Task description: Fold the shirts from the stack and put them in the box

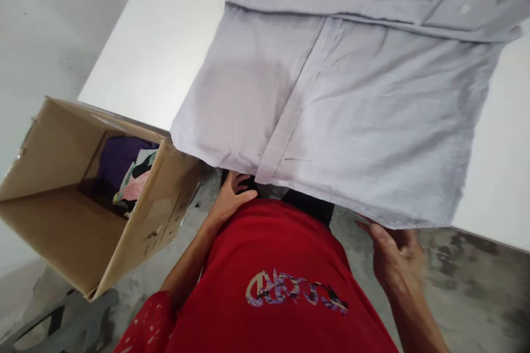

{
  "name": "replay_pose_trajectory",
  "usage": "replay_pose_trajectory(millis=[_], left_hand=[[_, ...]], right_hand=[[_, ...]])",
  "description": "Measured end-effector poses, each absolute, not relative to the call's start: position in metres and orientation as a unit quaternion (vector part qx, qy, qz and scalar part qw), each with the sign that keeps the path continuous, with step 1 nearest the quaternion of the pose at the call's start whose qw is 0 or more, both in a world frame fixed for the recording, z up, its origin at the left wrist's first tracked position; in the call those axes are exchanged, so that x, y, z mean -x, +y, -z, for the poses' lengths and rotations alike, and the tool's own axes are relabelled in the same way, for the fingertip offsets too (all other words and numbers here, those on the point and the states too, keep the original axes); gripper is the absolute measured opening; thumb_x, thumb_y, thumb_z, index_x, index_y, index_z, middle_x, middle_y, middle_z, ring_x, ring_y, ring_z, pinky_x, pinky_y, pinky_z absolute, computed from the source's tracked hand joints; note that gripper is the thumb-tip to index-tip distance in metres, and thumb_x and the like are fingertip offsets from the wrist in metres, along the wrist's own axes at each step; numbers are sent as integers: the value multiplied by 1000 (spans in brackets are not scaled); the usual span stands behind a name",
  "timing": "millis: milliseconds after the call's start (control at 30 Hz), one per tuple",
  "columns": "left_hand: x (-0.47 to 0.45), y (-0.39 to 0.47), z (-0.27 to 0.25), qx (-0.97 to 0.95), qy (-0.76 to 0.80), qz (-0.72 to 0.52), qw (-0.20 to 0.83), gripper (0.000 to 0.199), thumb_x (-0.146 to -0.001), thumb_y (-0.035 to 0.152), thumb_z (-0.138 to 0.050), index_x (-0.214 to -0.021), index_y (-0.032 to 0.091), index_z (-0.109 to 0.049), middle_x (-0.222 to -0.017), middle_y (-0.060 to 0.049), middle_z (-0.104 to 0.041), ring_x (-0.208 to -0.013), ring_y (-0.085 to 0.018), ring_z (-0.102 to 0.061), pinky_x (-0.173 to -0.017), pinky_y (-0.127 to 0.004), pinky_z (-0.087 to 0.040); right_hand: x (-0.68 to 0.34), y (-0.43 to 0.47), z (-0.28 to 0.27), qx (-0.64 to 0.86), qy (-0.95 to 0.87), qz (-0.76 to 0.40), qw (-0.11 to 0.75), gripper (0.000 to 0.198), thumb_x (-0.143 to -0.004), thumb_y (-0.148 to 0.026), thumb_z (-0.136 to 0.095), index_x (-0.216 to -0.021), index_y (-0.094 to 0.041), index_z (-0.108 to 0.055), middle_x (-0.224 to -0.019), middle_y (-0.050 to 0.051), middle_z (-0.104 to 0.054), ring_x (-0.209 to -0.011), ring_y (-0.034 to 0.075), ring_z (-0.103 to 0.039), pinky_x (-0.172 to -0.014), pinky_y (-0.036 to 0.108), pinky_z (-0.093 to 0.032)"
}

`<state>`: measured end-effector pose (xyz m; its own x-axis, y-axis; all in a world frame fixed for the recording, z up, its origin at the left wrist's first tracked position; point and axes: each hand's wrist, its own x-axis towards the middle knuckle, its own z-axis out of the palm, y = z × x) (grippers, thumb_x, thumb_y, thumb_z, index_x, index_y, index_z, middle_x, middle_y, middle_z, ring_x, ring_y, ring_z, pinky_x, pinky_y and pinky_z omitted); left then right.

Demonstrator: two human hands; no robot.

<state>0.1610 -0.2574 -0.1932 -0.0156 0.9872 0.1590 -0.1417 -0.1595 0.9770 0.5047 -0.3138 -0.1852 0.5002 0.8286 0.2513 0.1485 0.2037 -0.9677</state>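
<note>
A light grey button-up shirt (385, 116) lies spread on the table, its upper part folded across and its lower edge hanging at the table's near side. At that edge, left of the shirt's button strip, is my left hand (232, 196), fingers apart and holding nothing, beside my red top (273, 248). My right hand (395, 256) is at the hem farther right. Its visible fingers are apart, while some fingertips are hidden under the cloth. No grip on the fabric shows.
The white table (165, 33) reaches out on both sides of the shirt. Against its near left edge stands an open cardboard box (49, 231) holding a dark purple cloth (124, 162) and a patterned cloth (134, 185). A grey plastic object (78, 320) is on the floor below.
</note>
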Motion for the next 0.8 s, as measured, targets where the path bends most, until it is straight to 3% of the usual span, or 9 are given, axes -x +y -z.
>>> replay_pose_trajectory(millis=[133, 200, 267, 333, 533, 667, 800], left_hand=[[-185, -239, 182, -440, 272, -645, 562, 70, -62, 59, -88, -119, 22, -70, -137, -14, -70, -135, -30, -61, -113, -44, -51], [-190, -237, 176, -410, 268, -655, 575, 59, -57, 59, -91, -97, 21, -73, -110, -10, -78, -116, -28, -70, -104, -43, -55], [-191, -240, 174, -381, 307, -656, 575, 51, -52, 57, -94, -77, 21, -68, -83, -4, -75, -95, -25, -73, -93, -39, -58], [-187, -244, 174, -369, 344, -652, 566, 47, -53, 55, -95, -71, 21, -67, -72, -2, -71, -84, -21, -71, -87, -36, -58], [-173, -266, 172, -406, 418, -649, 490, 42, -64, 45, -90, -92, 16, -78, -94, -6, -79, -86, -21, -72, -85, -33, -58], [-167, -283, 158, -419, 479, -637, 435, 36, -64, 43, -87, -87, 17, -78, -90, -7, -78, -90, -25, -74, -83, -35, -60], [-161, -297, 139, -429, 473, -650, 411, 39, -63, 41, -87, -94, 20, -79, -96, -9, -80, -100, -31, -75, -88, -40, -63]], right_hand=[[-497, -312, 170, 532, -387, -285, 697, 52, -57, -44, -94, -102, -26, -75, -97, 0, -76, -102, 27, -73, -103, 52, -60], [-491, -317, 163, 515, -385, -316, 697, 50, -56, -41, -94, -102, -29, -78, -99, 0, -77, -105, 27, -73, -108, 54, -56], [-486, -322, 158, 505, -378, -331, 702, 49, -55, -40, -95, -101, -32, -81, -101, 0, -79, -106, 29, -74, -112, 56, -54], [-483, -327, 155, 498, -370, -329, 712, 45, -53, -41, -96, -95, -32, -82, -98, 1, -79, -103, 31, -75, -113, 58, -52], [-479, -334, 146, 507, -372, -299, 718, 32, -55, -42, -95, -82, -30, -83, -87, 1, -79, -87, 28, -76, -108, 54, -57], [-477, -339, 134, 525, -372, -291, 708, 29, -52, -43, -95, -76, -32, -82, -84, -1, -78, -75, 26, -74, -89, 47, -66], [-479, -345, 115, 534, -389, -301, 688, 32, -50, -47, -96, -75, -32, -82, -75, 0, -75, -70, 24, -71, -67, 36, -64]])
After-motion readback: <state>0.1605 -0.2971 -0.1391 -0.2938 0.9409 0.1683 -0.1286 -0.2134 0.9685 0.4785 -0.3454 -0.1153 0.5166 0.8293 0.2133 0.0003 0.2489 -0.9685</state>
